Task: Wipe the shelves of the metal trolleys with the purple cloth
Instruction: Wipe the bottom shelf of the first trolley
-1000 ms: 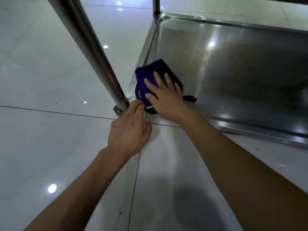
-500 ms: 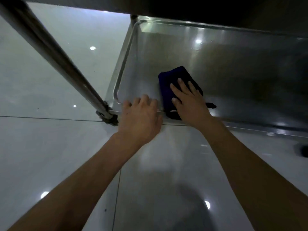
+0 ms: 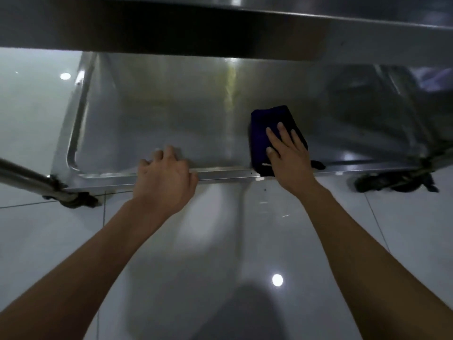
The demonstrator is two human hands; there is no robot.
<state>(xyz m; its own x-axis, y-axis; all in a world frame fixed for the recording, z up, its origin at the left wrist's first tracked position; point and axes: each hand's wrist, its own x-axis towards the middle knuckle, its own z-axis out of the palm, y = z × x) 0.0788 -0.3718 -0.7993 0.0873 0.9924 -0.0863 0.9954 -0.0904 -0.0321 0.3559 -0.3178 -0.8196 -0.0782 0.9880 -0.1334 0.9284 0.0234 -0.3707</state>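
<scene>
The purple cloth [image 3: 268,133] is pressed flat on the bottom shelf [image 3: 171,123] by the straight fingers of the right hand [image 3: 289,158], near the shelf's front edge, right of centre. That front edge is gripped by the curled fingers of the left hand [image 3: 163,177].

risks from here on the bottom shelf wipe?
1. The right hand presses the purple cloth with flat fingers only, so the folded cloth could slip out or bunch.
2. A loose dark strip of the cloth hangs over the bottom shelf's front rim and might snag there.
3. The left hand grips that rim; the upper shelf sits close above, so lifting the head carelessly could likely bump it.
</scene>
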